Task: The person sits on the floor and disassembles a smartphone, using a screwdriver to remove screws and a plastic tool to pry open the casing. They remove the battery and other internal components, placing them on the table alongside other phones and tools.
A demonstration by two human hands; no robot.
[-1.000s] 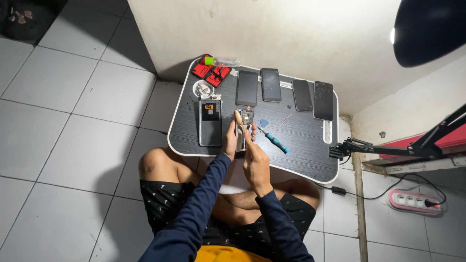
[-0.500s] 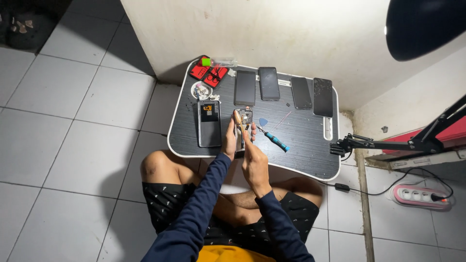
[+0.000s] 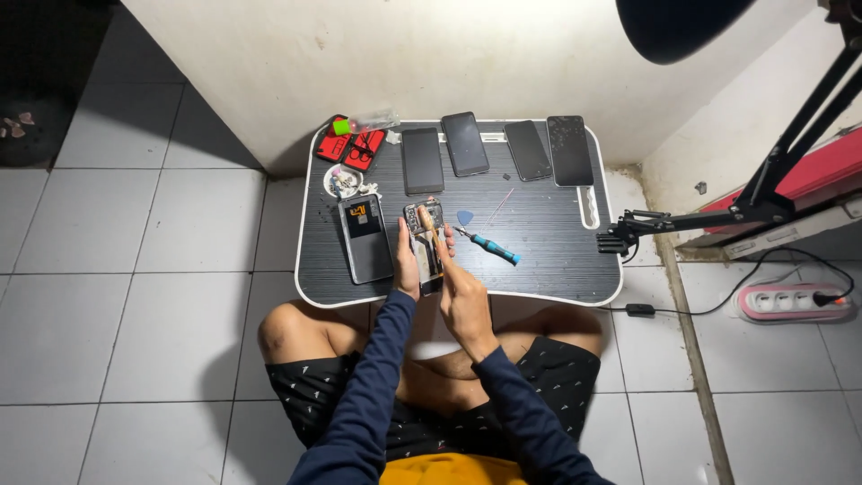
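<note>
An opened phone [image 3: 423, 220] with its insides showing lies near the front of a small black table [image 3: 548, 260]. My left hand [image 3: 407, 262] grips the phone's left edge and steadies it. Over the phone's lower half, my right hand [image 3: 460, 289] holds a thin light-coloured tool [image 3: 427, 224] whose tip rests on the phone's upper part. A blue-handled screwdriver [image 3: 489, 245] and a blue pick [image 3: 465, 217] lie just right of the phone.
A phone back panel [image 3: 365, 238] lies left of the open phone. Several dark phones [image 3: 467, 144] line the table's far edge, with red cases [image 3: 350, 146] and a small dish [image 3: 342, 182] at far left. A lamp arm [image 3: 763, 193] clamps the right edge; a power strip [image 3: 790, 302] sits on the floor.
Both hands stay on the opened phone, with only slight shifts of the tool. The camera view has drifted a little.
</note>
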